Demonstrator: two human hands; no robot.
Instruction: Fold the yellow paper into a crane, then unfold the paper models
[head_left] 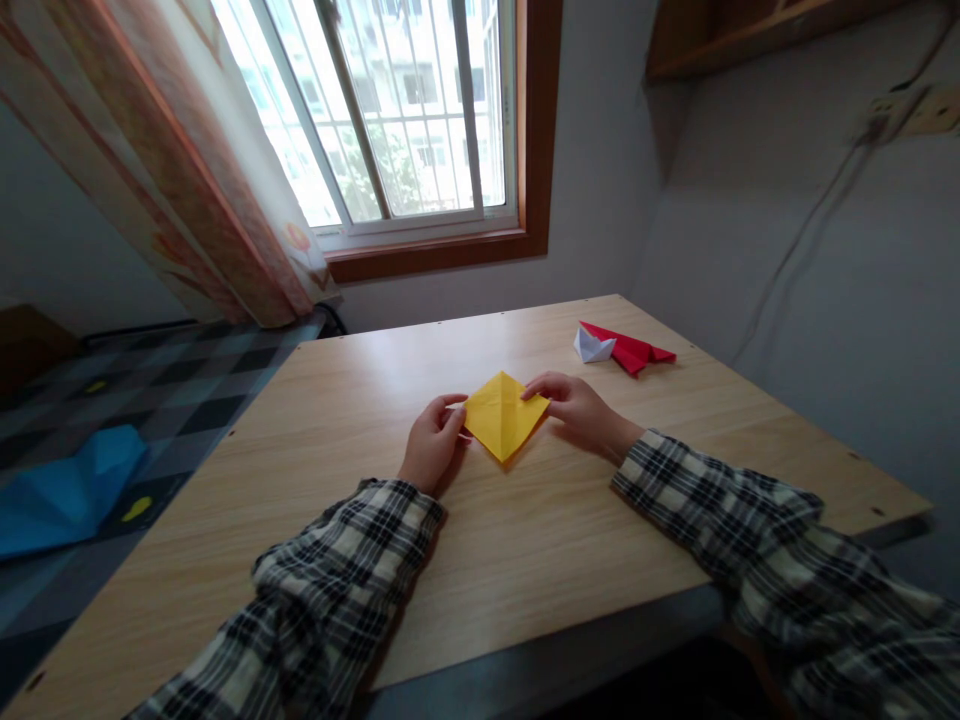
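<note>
Pinching yellow paper (pixel 501 418) at opposite corners

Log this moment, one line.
left hand: holds yellow paper, left corner; right hand: holds right corner; table: white folded paper, red folded paper

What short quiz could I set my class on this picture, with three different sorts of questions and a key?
1. True or false: only the left hand holds the yellow paper.
2. Multiple choice: what colour is the larger folded paper beside the small white paper piece?
a) green
b) red
c) black
3. Fill in the blank: with one corner pointing toward the person, the yellow paper shows a ____ shape.

Key:
1. False; the right hand holds it too, at the opposite corner.
2. b
3. diamond
</note>
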